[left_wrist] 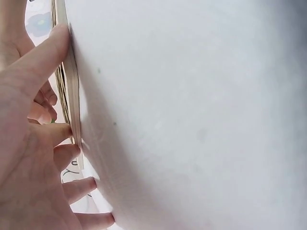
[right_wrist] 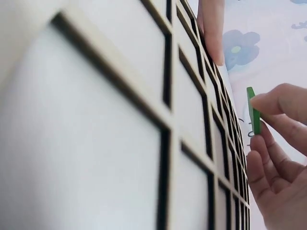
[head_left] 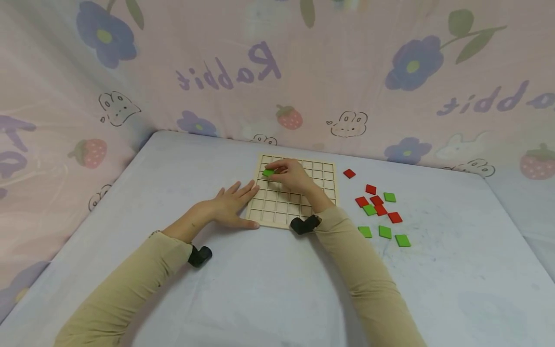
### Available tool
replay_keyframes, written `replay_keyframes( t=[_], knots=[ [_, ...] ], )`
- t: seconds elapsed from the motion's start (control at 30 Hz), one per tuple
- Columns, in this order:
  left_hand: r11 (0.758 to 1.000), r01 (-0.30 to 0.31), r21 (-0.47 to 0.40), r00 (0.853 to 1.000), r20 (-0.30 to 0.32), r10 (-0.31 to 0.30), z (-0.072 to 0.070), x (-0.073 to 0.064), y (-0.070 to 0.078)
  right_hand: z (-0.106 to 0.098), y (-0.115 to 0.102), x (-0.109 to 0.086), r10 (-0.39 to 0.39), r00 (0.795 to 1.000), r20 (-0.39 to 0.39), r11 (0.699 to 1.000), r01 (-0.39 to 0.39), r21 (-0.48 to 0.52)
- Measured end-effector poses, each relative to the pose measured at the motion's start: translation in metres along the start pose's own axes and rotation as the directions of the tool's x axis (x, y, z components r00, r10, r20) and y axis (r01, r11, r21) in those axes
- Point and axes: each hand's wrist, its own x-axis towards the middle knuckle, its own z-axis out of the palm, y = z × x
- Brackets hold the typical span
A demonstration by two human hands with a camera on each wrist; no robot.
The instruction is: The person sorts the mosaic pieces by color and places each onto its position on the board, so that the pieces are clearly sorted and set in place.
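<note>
Pastel cloth (head_left: pixel 312 96), printed with rabbits, strawberries and mirrored lettering, fills the upper frame behind a white-covered table (head_left: pixel 260 294). From my end, the right hand (head_left: pixel 292 176) and its forearm hide part of the wooden grid board (head_left: pixel 273 206) at centre. Both beige sleeves (head_left: pixel 130 284) run off the bottom edge, and in the right wrist view the nearest cells blur. Thin ridges divide the pale board into squares. I see the right hand pinching a flat green tile (head_left: pixel 268 172) over the board's upper left; I cannot tell whether it touches. The left hand (head_left: pixel 230 206) lies spread, thumb and forefinger against the board's left edge. Red tiles (head_left: pixel 395 218) and green tiles (head_left: pixel 385 232) lie scattered right of centre.
</note>
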Motion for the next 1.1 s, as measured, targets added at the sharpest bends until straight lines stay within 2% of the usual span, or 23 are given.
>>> replay_keyframes(
  t=[0.27,0.6,1.1],
  knots=[
    [1.000,-0.004,0.009,1.000,-0.008,0.004,0.0001,0.0004,0.0000,0.0044,-0.0024,0.0049,0.009,1.000,0.006,0.998,-0.008,-0.056],
    [1.000,0.002,0.013,1.000,0.002,-0.002,0.0005,0.0005,0.0017,0.0079,0.0008,0.0079,0.008,1.000,0.028,0.997,-0.006,-0.081],
    [1.000,0.010,0.015,1.000,-0.005,-0.010,-0.0002,-0.0004,0.0036,0.0097,0.0011,0.0080,0.021,1.000,0.010,1.000,-0.021,-0.005]
  ],
)
